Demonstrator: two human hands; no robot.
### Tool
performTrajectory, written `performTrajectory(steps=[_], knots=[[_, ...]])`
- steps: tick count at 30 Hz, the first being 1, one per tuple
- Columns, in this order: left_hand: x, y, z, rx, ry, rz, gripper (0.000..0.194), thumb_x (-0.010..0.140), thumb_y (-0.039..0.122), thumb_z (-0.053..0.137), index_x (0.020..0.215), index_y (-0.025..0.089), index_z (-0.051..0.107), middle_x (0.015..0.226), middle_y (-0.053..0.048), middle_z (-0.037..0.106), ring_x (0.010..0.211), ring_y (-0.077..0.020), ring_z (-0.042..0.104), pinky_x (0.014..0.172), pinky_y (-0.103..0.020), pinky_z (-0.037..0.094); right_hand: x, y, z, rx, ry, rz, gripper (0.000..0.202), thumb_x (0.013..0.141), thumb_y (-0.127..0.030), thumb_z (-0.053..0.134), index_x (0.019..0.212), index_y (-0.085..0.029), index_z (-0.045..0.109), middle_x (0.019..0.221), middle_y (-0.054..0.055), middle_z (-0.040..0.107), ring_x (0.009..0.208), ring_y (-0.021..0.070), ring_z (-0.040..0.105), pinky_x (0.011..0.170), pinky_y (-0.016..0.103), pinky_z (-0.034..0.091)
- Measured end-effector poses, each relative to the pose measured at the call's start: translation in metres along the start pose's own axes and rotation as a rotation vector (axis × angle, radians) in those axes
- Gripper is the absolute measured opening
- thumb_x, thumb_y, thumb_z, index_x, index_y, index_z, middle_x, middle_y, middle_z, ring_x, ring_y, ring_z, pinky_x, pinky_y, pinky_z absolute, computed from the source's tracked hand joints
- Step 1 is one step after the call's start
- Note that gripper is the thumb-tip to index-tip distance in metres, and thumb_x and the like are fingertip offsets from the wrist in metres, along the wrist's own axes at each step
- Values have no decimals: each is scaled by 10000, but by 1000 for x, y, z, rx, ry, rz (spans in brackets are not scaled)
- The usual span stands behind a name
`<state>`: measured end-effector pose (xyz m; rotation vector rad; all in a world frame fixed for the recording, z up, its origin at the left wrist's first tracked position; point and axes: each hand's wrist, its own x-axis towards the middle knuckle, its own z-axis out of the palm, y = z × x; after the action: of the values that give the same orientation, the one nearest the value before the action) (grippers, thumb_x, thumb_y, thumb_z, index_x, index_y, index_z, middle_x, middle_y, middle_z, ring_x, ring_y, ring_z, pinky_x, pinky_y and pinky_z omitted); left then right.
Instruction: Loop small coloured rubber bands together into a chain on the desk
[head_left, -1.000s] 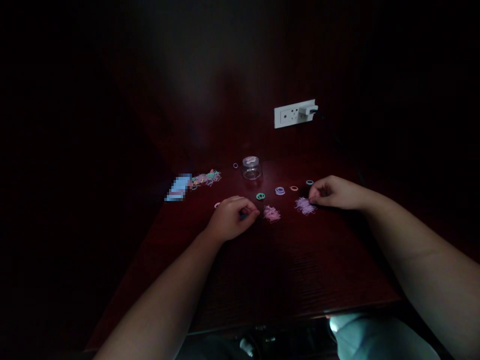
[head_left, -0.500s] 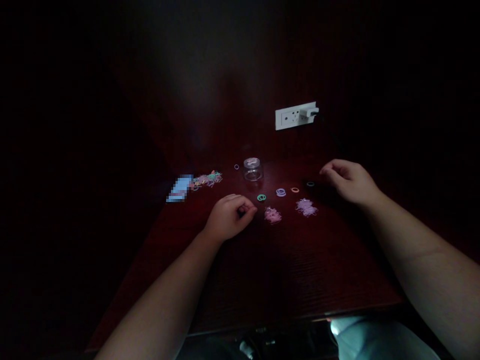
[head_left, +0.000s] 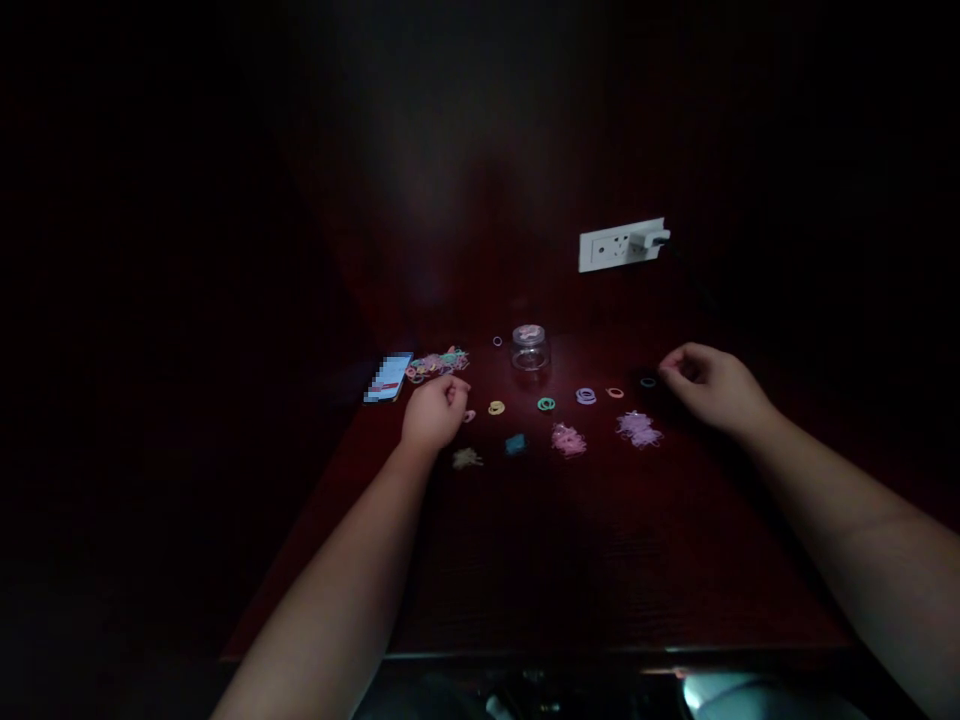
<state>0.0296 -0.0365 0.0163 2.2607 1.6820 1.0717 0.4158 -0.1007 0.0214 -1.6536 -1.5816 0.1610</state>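
Note:
My left hand (head_left: 436, 412) is closed with its fingers curled, beside a pink hair tie (head_left: 469, 416). Just behind it lies a mixed pile of coloured hair ties (head_left: 442, 364). Anything inside those fingers is hidden. At the right, my right hand (head_left: 709, 385) has thumb and fingertips pressed together near a dark bluish ring (head_left: 648, 382); I cannot make out anything in the pinch. Between the hands run yellow hair ties (head_left: 496, 408), green ones (head_left: 546, 404), purple ones (head_left: 586, 396) and an orange one (head_left: 615, 393).
Nearer me lie small heaps: cream bands (head_left: 467, 458), teal bands (head_left: 516, 444), pink bands (head_left: 568, 440) and lilac bands (head_left: 639, 429). A clear lidded jar (head_left: 531, 350) stands behind, beside a small ring (head_left: 497, 341). A phone (head_left: 388, 378) lies left; a wall socket (head_left: 622, 245) holds a plug.
My left hand has moved left toward the mixed pile, uncovering the yellow ties and the cream and teal heaps. My right hand stays pinched at the right. The view has shifted slightly.

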Motion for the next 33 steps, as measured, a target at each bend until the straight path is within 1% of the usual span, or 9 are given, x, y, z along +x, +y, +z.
performTrajectory(steps=[2, 3, 5, 7, 11, 14, 21, 27, 33], knots=[[8, -19, 2, 64, -43, -140, 204, 879, 280, 542, 936, 233, 733, 862, -39, 752, 817, -219, 685, 779, -313, 514, 0, 0, 3, -20, -57, -15, 167, 798, -371, 568, 792, -210, 611, 732, 62, 637, 592, 194, 534, 574, 345, 427], [11, -27, 4, 74, -50, -176, 211, 876, 271, 540, 954, 227, 732, 895, -50, 757, 854, -233, 691, 802, -327, 519, 0, -1, 5, -23, -79, -24, 170, 795, -372, 564, 787, -210, 612, 725, 56, 633, 589, 188, 530, 571, 337, 424], [15, -38, 10, 82, -60, -214, 232, 879, 247, 524, 987, 211, 726, 950, -67, 760, 898, -245, 696, 836, -345, 529, 0, -1, 8, -21, -112, -41, 180, 792, -382, 562, 775, -210, 614, 704, 45, 620, 581, 180, 524, 562, 325, 419], [19, -44, 18, 86, -65, -210, 254, 881, 216, 510, 1022, 203, 721, 1042, -74, 752, 962, -242, 690, 893, -351, 528, -1, -2, 10, -9, -132, -53, 196, 792, -401, 568, 762, -211, 609, 687, 38, 610, 580, 178, 524, 557, 317, 417], [28, -48, 30, 99, -73, -154, 301, 877, 166, 482, 1051, 197, 726, 1203, -68, 700, 1133, -225, 636, 1051, -337, 466, -1, -5, 12, 13, -130, -47, 234, 797, -441, 576, 751, -213, 597, 668, 36, 606, 570, 179, 519, 552, 316, 408], [35, -52, 35, 119, -57, -152, 336, 878, 162, 464, 1104, 184, 713, 1271, -76, 667, 1205, -224, 598, 1104, -336, 429, -2, -8, 11, 26, -142, -43, 243, 810, -441, 573, 758, -205, 596, 671, 46, 605, 576, 186, 518, 551, 323, 404], [40, -60, 39, 169, -96, -168, 370, 878, 190, 470, 1154, 217, 715, 1308, -56, 665, 1262, -253, 560, 1132, -375, 396, -3, -10, 11, 26, -181, -34, 233, 844, -419, 564, 795, -194, 599, 691, 61, 608, 607, 197, 529, 580, 333, 413], [40, -61, 41, 206, -112, -171, 416, 891, 216, 457, 1242, 198, 680, 1381, -74, 617, 1312, -284, 516, 1148, -408, 366, -2, -11, 13, 35, -204, -38, 231, 847, -417, 564, 800, -193, 598, 701, 66, 617, 613, 201, 528, 578, 336, 410], [41, -61, 40, 216, -118, -176, 413, 897, 236, 463, 1249, 228, 680, 1399, -43, 609, 1318, -278, 510, 1148, -401, 368, -3, -15, 11, 43, -182, -45, 231, 839, -407, 559, 796, -184, 607, 693, 70, 608, 607, 197, 517, 572, 335, 411]])
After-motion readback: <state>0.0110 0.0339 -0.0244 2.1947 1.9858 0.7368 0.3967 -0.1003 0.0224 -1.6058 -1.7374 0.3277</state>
